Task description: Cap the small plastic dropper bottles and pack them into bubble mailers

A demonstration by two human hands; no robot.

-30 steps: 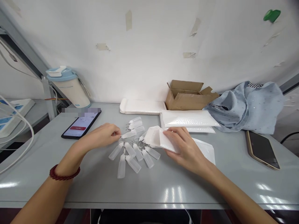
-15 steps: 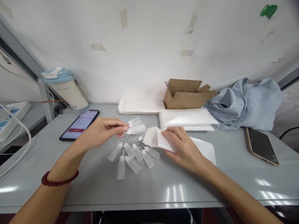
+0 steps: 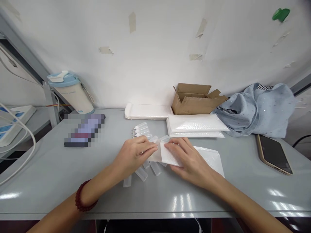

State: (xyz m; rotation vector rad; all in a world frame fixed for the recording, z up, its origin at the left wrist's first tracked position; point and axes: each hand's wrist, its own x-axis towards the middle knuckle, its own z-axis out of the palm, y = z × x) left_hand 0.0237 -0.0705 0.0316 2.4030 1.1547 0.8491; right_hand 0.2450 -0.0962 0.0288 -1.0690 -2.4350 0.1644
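Note:
A small white padded envelope [image 3: 168, 155] is gripped by my right hand [image 3: 188, 158], its open flap pointing left. At that flap my left hand [image 3: 136, 153] has thumb and fingers pinched together; what lies between them, if anything, is too small to make out. Several clear plastic bottles [image 3: 141, 174] lie on the table under and around both hands, partly hidden. Behind my left hand, more small bottles [image 3: 141, 128] lie side by side. Another white envelope [image 3: 212, 158] rests flat beneath my right hand and forearm.
Stacked white envelopes [image 3: 196, 123] and a flatter pile [image 3: 148, 111] lie at the back, near an open cardboard box [image 3: 191, 105]. A tumbler [image 3: 74, 97] and a blurred phone [image 3: 85, 131] stand left. Blue-grey cloth [image 3: 264, 108] and another phone [image 3: 274, 154] are right.
My left hand has moved right from the small bottles at the back to the envelope's flap. More bottles now show in that row. My right hand still holds the envelope.

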